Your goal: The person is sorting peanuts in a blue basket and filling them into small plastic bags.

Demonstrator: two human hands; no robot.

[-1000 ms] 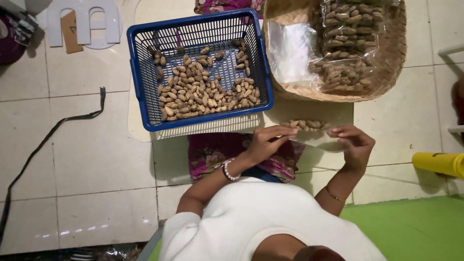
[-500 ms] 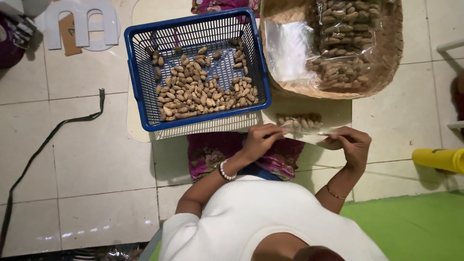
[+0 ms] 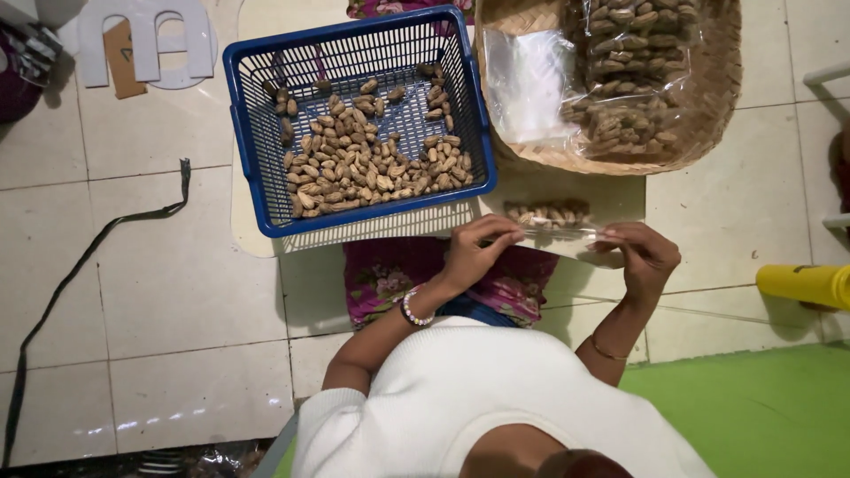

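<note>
A floor of pale square tiles [image 3: 168, 292] carries everything here, with a green mat [image 3: 753, 407] at its lower right corner. The person in a white top sits over it, both hands raised above a flowered cloth [image 3: 390, 274] on the lap.

Between the hands stretches a clear plastic bag [image 3: 558, 232], its long axis running left to right, with a small heap of peanuts in the shell [image 3: 546, 212] bunched toward its far side. The left hand [image 3: 474, 252] has its fingers curled shut on the bag's left end; the right hand [image 3: 646, 257] pinches the right end, fingertips closed on the film. The 2 hands are level with each other and equally near the bag, each holding 1 end, so the bag lies straight across between the grips.

Just beyond the left hand, toward the top edge of the floor, stands a blue plastic basket [image 3: 252, 150] with loose peanuts [image 3: 363, 164] in it. To its right is a woven tray [image 3: 708, 124] holding filled clear bags of peanuts [image 3: 629, 80]. A yellow tube [image 3: 801, 283] lies at the right edge, a black strap [image 3: 97, 239] trails along the left, and a white cut-out shape [image 3: 146, 40] sits at the top left corner.
</note>
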